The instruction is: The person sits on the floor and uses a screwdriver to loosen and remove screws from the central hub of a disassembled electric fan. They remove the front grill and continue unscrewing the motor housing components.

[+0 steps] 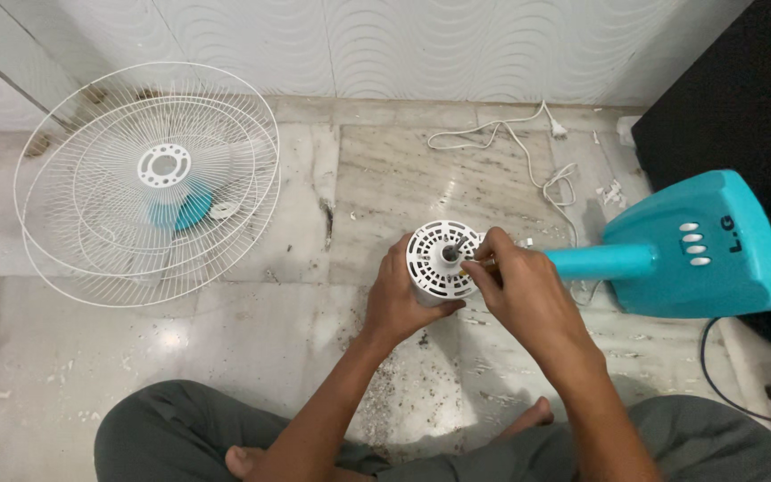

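Beside the teal fan base [698, 245]: left hand [401, 299] grips white motor housing [439, 261]; right hand [519, 290] pinches a small tool at its shaft.

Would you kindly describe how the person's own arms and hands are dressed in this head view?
Both forearms are bare, with no sleeves in view. The left hand and right hand wear no gloves, rings, watch or bands that I can see.

- Open marble floor [385, 170] beyond the motor housing [439, 259]: free passage up to the wall.
- Left: stacked white fan grilles [149, 178] block, well apart.
- Right: teal fan base [698, 245] and its neck [600, 261] close that side.
- White power cord [528, 152] trails across far right floor.
- Near side: crossed legs [189, 428].
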